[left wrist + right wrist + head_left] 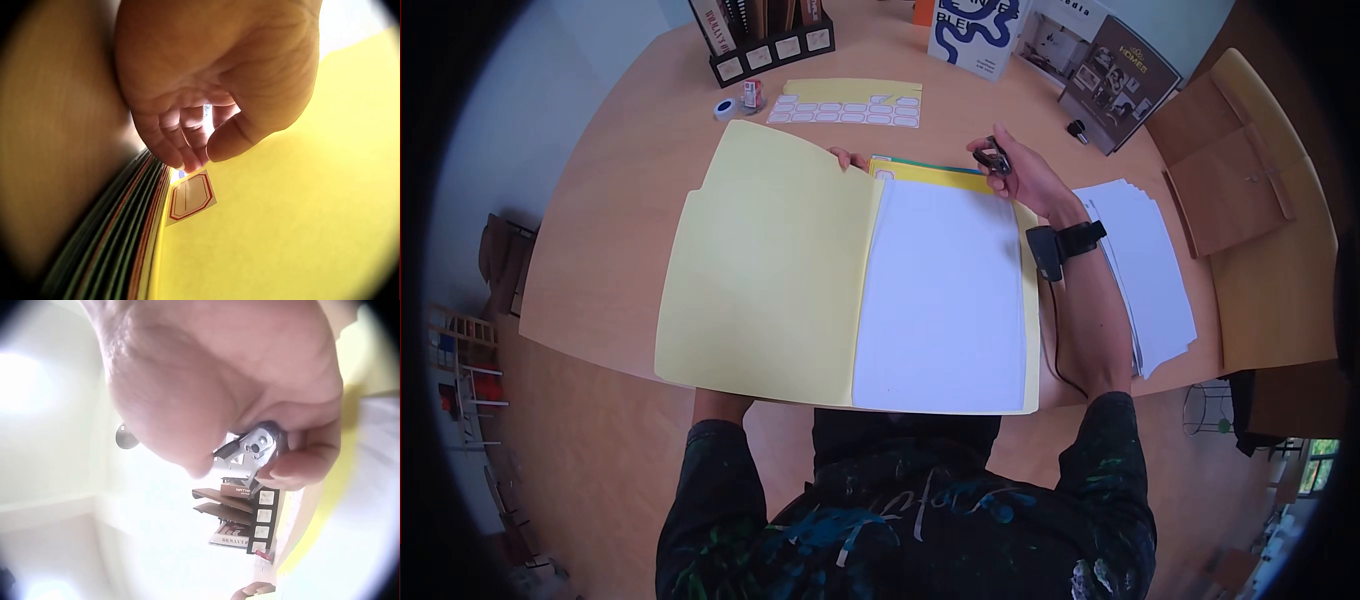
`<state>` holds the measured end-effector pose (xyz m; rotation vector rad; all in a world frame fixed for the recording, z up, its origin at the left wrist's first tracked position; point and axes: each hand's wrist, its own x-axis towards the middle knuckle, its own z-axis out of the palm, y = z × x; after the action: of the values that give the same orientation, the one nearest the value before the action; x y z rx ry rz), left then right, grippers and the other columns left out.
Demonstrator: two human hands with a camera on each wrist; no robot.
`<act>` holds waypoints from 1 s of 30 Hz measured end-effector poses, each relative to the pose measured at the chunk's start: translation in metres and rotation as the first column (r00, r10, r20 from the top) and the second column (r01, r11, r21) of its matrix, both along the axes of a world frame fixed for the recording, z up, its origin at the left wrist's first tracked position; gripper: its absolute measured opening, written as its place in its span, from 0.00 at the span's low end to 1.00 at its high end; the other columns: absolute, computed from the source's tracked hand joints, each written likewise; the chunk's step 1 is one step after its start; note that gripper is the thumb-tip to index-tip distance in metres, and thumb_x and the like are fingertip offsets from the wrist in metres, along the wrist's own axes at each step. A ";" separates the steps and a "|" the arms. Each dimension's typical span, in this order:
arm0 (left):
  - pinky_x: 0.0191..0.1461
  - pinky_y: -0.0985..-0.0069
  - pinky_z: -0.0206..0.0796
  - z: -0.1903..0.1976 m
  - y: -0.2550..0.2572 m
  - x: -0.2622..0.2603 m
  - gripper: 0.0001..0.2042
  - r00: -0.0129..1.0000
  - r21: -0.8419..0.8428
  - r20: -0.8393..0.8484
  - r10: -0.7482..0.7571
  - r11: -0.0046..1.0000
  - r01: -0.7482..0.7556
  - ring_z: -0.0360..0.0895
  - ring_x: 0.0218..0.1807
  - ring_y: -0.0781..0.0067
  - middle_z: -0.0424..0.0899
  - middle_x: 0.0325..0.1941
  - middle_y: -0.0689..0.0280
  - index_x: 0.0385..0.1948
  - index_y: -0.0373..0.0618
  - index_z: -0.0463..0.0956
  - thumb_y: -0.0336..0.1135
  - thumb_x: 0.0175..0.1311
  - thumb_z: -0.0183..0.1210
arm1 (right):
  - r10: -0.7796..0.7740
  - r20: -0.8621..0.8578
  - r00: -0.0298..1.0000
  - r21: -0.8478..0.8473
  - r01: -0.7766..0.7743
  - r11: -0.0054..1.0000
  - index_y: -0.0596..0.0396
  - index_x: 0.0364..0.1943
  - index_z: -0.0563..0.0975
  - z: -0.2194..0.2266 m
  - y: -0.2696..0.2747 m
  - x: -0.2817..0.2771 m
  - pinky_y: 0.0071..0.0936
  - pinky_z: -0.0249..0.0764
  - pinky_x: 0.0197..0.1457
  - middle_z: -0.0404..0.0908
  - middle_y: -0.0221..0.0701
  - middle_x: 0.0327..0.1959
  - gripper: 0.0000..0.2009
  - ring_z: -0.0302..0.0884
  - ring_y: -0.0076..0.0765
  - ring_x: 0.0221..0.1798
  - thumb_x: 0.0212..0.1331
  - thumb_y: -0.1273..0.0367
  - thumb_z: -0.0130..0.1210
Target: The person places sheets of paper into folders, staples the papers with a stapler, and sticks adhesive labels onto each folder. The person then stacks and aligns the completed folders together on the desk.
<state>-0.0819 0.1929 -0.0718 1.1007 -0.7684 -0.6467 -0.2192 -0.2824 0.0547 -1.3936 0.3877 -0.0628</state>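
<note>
A pale yellow folder [770, 280] lies open toward me, a white sheet stack [940, 300] on its right side. Under it, the edges of green and brighter yellow folders [940, 175] show at the top. My left hand [852, 160], partly hidden behind the raised cover, grips the folder's upper edge. In the left wrist view its thumb and fingers [228, 140] close near a red-bordered label [191, 195]. Above the sheets' top right corner, my right hand [1028, 178] holds a small black and metal staple remover [261, 450], its jaws apart.
Loose white paper [1145, 270] is stacked at right. Beyond the folders lie label sheets [845, 110], a tape roll [724, 109] and a small red-and-white box [752, 95]. A black book holder [775, 55] and upright books [1120, 80] stand at the back.
</note>
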 end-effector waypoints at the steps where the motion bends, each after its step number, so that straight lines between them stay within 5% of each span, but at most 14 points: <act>1: 0.58 0.69 0.71 0.001 0.001 0.002 0.11 1.000 0.012 0.011 0.004 1.000 -0.004 0.79 0.49 0.67 0.80 0.48 0.60 0.49 0.38 0.78 0.25 0.67 0.58 | -0.002 0.001 1.000 0.000 0.002 1.000 0.55 0.52 0.76 -0.004 -0.001 -0.001 0.17 0.66 0.32 0.71 0.21 0.34 0.20 0.65 0.17 0.28 0.77 0.52 0.47; 4: 0.58 0.69 0.71 0.005 -0.001 -0.007 0.11 0.998 0.048 0.052 0.022 0.999 -0.024 0.79 0.48 0.67 0.81 0.48 0.60 0.49 0.38 0.78 0.25 0.67 0.59 | -0.022 0.026 0.999 -0.043 0.023 0.999 0.56 0.54 0.78 -0.007 0.006 -0.001 0.17 0.63 0.32 0.68 0.19 0.31 0.24 0.63 0.16 0.30 0.78 0.49 0.43; 13: 0.58 0.69 0.71 0.013 0.005 -0.018 0.11 0.985 0.161 0.160 0.066 0.983 -0.092 0.79 0.48 0.66 0.81 0.48 0.59 0.49 0.38 0.78 0.26 0.66 0.59 | 0.003 0.028 1.000 -0.335 0.007 0.942 0.55 0.53 0.81 -0.001 0.031 0.012 0.16 0.66 0.40 0.76 0.20 0.34 0.18 0.66 0.16 0.34 0.73 0.56 0.56; 15: 0.58 0.69 0.71 0.016 0.005 -0.019 0.11 0.980 0.184 0.182 0.080 0.976 -0.113 0.79 0.48 0.66 0.81 0.48 0.59 0.50 0.38 0.78 0.26 0.66 0.59 | 0.002 -0.043 0.999 -0.575 -0.026 0.818 0.57 0.55 0.81 0.007 0.040 0.016 0.18 0.70 0.45 0.81 0.23 0.38 0.19 0.72 0.17 0.39 0.70 0.58 0.60; 19: 0.58 0.69 0.72 0.020 0.000 -0.022 0.12 0.969 0.225 0.227 0.096 0.963 -0.148 0.79 0.48 0.66 0.81 0.48 0.59 0.50 0.38 0.78 0.26 0.66 0.59 | 0.087 0.035 0.996 -0.563 -0.053 0.825 0.60 0.53 0.81 -0.001 0.044 0.037 0.20 0.73 0.48 0.83 0.26 0.39 0.19 0.76 0.20 0.42 0.67 0.59 0.64; 24: 0.57 0.69 0.72 0.024 -0.002 -0.025 0.12 0.952 0.267 0.285 0.112 0.945 -0.191 0.79 0.47 0.66 0.81 0.47 0.59 0.50 0.38 0.78 0.26 0.66 0.60 | 0.151 0.060 0.987 -0.733 -0.059 0.677 0.65 0.50 0.81 -0.004 0.059 0.052 0.26 0.76 0.47 0.86 0.35 0.40 0.20 0.81 0.27 0.42 0.63 0.61 0.65; 27: 0.57 0.69 0.72 0.028 -0.001 -0.026 0.12 0.941 0.289 0.315 0.122 0.932 -0.218 0.79 0.47 0.66 0.81 0.47 0.59 0.50 0.38 0.78 0.26 0.66 0.60 | 0.128 0.026 0.991 -0.794 -0.057 0.605 0.62 0.51 0.80 0.004 0.068 0.050 0.20 0.74 0.44 0.84 0.28 0.38 0.16 0.77 0.19 0.38 0.65 0.65 0.63; 30: 0.57 0.69 0.72 0.025 0.004 -0.030 0.12 0.930 0.307 0.341 0.138 0.919 -0.248 0.79 0.47 0.65 0.81 0.47 0.59 0.50 0.38 0.78 0.26 0.66 0.60 | 0.005 0.120 0.993 -0.727 0.084 0.682 0.63 0.51 0.80 0.001 0.060 0.044 0.21 0.75 0.45 0.85 0.30 0.39 0.18 0.79 0.21 0.39 0.65 0.64 0.64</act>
<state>-0.1118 0.1968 -0.0468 1.6111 -0.8188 -0.4479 -0.1749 -0.2226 0.0559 -2.1762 0.3047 -0.3694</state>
